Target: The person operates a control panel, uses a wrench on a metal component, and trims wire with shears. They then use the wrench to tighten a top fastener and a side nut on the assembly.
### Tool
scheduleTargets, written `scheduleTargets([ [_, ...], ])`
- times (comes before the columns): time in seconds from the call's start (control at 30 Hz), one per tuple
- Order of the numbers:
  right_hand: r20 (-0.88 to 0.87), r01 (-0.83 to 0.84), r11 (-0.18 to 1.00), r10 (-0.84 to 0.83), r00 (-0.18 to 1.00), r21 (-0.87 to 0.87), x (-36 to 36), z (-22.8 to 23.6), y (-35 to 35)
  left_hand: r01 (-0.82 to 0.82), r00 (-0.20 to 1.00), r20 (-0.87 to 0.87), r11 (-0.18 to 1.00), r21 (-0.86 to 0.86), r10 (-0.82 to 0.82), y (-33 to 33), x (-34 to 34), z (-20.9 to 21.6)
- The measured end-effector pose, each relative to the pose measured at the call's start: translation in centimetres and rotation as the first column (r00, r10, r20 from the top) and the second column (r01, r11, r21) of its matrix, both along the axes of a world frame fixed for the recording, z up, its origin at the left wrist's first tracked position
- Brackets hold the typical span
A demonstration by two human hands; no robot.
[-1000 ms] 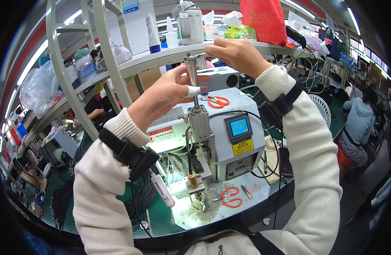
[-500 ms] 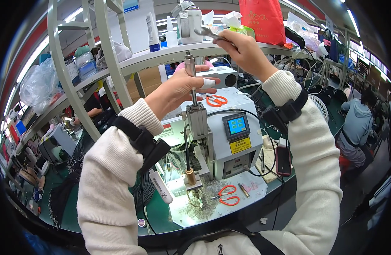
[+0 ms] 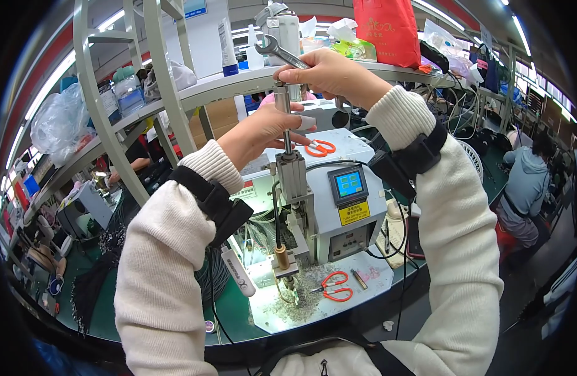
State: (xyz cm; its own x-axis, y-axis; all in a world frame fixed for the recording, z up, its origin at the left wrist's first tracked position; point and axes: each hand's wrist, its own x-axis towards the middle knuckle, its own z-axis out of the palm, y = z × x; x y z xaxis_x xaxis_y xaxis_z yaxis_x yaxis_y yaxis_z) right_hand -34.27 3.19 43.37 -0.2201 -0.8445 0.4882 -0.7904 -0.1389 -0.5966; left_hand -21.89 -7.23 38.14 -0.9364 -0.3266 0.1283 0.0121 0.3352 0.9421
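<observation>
In front of me stands a bench machine (image 3: pixel 357 219) with a small blue screen and an upright metal cylinder assembly. My left hand (image 3: pixel 256 133) is closed around the steel rod (image 3: pixel 281 99) that rises from its top; one finger wears a white wrap. Above it, my right hand (image 3: pixel 338 74) grips an open-end wrench (image 3: pixel 277 51), its jaw pointing up and left. The right fingertips are at the rod's upper end; whether they turn it I cannot tell. Below the cylinder, the machine's lower tip (image 3: pixel 295 299) stands over a plate littered with metal scraps.
Red-handled scissors (image 3: pixel 336 286) lie on the plate, and another orange-handled pair (image 3: pixel 320 148) rests on the machine. A shelf (image 3: pixel 238 81) at head height carries a tube, bottles and a red bag (image 3: pixel 386 34). Cables hang right of the machine. A person (image 3: pixel 528 185) sits far right.
My right hand has moved left and slightly down with the wrench, from beside the rod to its top. The left hand has stayed at the rod, shifting slightly.
</observation>
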Motion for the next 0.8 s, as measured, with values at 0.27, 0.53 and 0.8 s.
scheduleTargets([
  [0.27, 0.054, -0.059, 0.998, 0.059, 0.997, -0.006, -0.2, 0.0, -0.2, -0.048, 0.999, 0.011, 0.994, -0.097, 0.049, -1.1, 0.8, -0.3],
  [0.53, -0.055, -0.063, 0.997, 0.06, 0.997, -0.053, 0.3, 0.2, -0.2, -0.076, 0.996, -0.047, 0.989, -0.126, 0.071, -0.1, 1.5, -0.2],
  [0.8, -0.12, -0.021, 0.99, 0.004, 0.993, -0.136, 0.3, 0.0, -1.0, -0.118, 0.992, -0.068, 0.986, -0.119, 0.111, 0.2, 1.4, -0.2],
])
